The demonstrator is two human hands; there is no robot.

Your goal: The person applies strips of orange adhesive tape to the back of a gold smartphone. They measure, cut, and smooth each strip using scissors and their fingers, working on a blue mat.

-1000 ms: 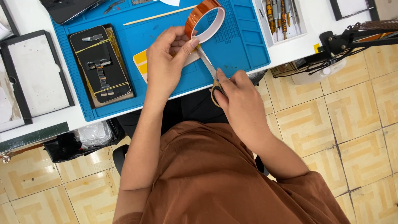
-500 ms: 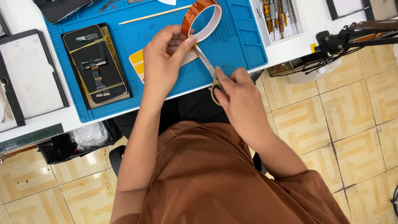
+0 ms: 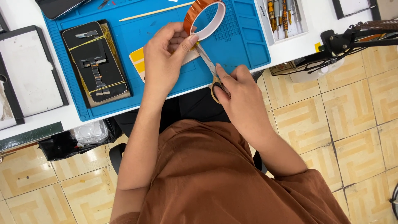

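- The right hand is gripping a pair of scissors, fingers closed through the yellowish handle loops at the near edge of the table, with the blades pointing up and away toward the tape.
- The left hand is pinching a roll of amber tape between thumb and fingers, closed on its lower edge and holding it upright just beyond the scissor tips.
- The blade tips are meeting the tape where the left thumb is pressing; the exact contact is hidden by the fingers.
- Under both hands a blue work mat is lying, with a yellow and white card peeking out beneath the left palm.
- Left of the left hand, a disassembled phone is resting in a dark tray on the mat.
- Beyond the tape roll, a thin wooden stick is lying across the mat.
- Farther right of the roll, a tray of small tools is sitting beside the mat.
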